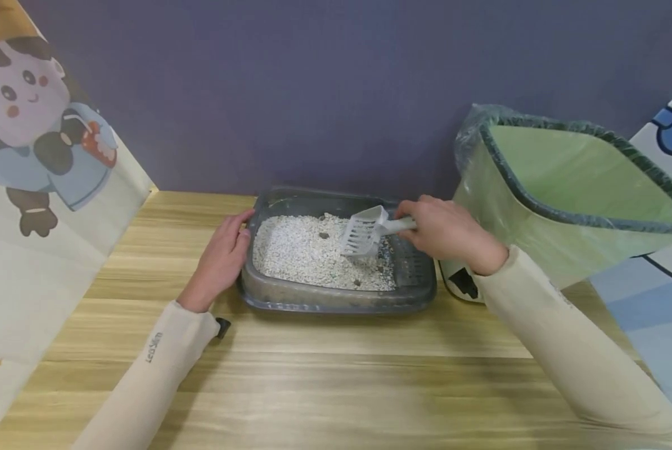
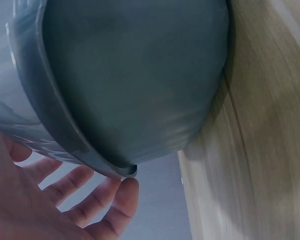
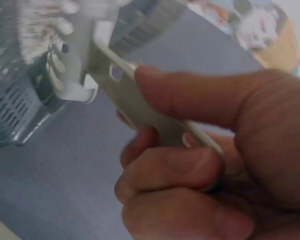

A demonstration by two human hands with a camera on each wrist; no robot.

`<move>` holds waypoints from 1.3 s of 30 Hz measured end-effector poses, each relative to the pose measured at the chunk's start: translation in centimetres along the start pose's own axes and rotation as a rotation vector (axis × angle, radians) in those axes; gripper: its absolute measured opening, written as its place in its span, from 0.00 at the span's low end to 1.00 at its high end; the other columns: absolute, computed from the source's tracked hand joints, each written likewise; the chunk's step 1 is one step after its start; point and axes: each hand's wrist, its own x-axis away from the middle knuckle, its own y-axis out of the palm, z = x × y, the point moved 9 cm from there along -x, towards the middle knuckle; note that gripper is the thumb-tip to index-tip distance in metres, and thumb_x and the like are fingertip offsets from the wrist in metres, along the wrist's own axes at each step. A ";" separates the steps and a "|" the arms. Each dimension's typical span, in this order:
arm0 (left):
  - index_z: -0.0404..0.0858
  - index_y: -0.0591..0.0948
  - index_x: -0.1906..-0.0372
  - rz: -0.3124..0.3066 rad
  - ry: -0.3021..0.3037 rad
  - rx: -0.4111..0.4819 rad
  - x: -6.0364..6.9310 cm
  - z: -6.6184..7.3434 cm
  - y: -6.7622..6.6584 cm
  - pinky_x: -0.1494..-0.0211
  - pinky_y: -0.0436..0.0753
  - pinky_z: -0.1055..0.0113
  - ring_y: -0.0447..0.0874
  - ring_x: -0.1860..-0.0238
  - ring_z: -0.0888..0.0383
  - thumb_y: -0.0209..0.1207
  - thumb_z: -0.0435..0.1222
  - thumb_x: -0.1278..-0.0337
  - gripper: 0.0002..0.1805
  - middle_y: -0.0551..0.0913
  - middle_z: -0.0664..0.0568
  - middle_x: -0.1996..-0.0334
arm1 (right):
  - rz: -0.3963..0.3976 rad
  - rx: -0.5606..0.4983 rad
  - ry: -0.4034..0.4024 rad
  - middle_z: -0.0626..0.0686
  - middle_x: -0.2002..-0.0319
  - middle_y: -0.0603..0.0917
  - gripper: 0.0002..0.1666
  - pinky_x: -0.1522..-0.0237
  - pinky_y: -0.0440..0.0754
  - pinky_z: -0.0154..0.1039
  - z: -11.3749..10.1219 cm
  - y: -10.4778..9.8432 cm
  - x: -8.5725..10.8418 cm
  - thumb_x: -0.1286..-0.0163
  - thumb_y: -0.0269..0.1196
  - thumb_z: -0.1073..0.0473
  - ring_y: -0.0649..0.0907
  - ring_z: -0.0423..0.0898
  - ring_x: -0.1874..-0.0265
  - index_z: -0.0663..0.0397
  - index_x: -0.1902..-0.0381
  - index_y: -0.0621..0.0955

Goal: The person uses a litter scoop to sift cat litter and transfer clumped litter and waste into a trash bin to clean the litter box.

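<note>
A grey litter box (image 1: 336,300) holds pale granular litter (image 1: 296,250) with several dark clumps in it. My right hand (image 1: 445,228) grips the handle of a white slotted litter scoop (image 1: 362,231), whose head is tilted at the litter's right side. In the right wrist view, the thumb lies along the scoop handle (image 3: 125,95) and the fingers curl beneath it. At the box's left end, my left hand (image 1: 223,256) rests against the rim. The left wrist view has its loosely extended fingers (image 2: 90,202) touching the rim from one side, not wrapped round it.
A bin (image 1: 521,231) lined with a translucent green bag stands to the box's right, its mouth uncovered. Behind the box rises a dark blue-grey wall (image 1: 313,94). Cartoon-printed panels (image 1: 37,125) flank the wood-grain surface (image 1: 324,387) on both sides.
</note>
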 end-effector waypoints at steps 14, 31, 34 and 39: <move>0.38 0.62 0.30 0.007 0.012 -0.009 -0.2 -0.2 -0.2 0.36 0.62 0.43 0.64 0.39 0.41 0.38 0.38 0.28 0.25 0.68 0.41 0.41 | 0.070 0.029 -0.104 0.47 0.83 0.72 0.17 0.79 0.69 0.39 -3.3 1.5 -0.8 0.27 0.51 0.55 0.66 0.42 0.90 0.54 0.65 0.84; 0.40 0.61 0.29 -0.010 0.002 -0.023 -0.1 -0.3 0.1 0.36 0.61 0.42 0.62 0.36 0.42 0.38 0.40 0.27 0.25 0.66 0.42 0.37 | -0.103 0.042 -0.052 0.50 0.80 0.73 0.21 0.77 0.72 0.42 -2.1 7.1 -3.4 0.24 0.44 0.55 0.71 0.44 0.85 0.60 0.46 0.77; 0.40 0.61 0.29 -0.013 0.002 -0.021 -0.1 -0.3 0.2 0.36 0.61 0.42 0.62 0.36 0.42 0.38 0.39 0.27 0.25 0.66 0.41 0.37 | -0.081 0.016 -0.084 0.50 0.83 0.72 0.17 0.82 0.67 0.39 -2.4 6.8 -3.5 0.24 0.44 0.56 0.67 0.43 0.88 0.54 0.66 0.78; 0.40 0.61 0.29 -0.008 0.001 -0.016 -0.2 -0.3 0.1 0.35 0.60 0.42 0.62 0.36 0.42 0.38 0.39 0.27 0.25 0.66 0.42 0.37 | -0.056 -0.010 -0.149 0.49 0.84 0.71 0.19 0.84 0.64 0.37 -3.3 6.4 -4.2 0.25 0.44 0.56 0.63 0.41 0.89 0.52 0.70 0.78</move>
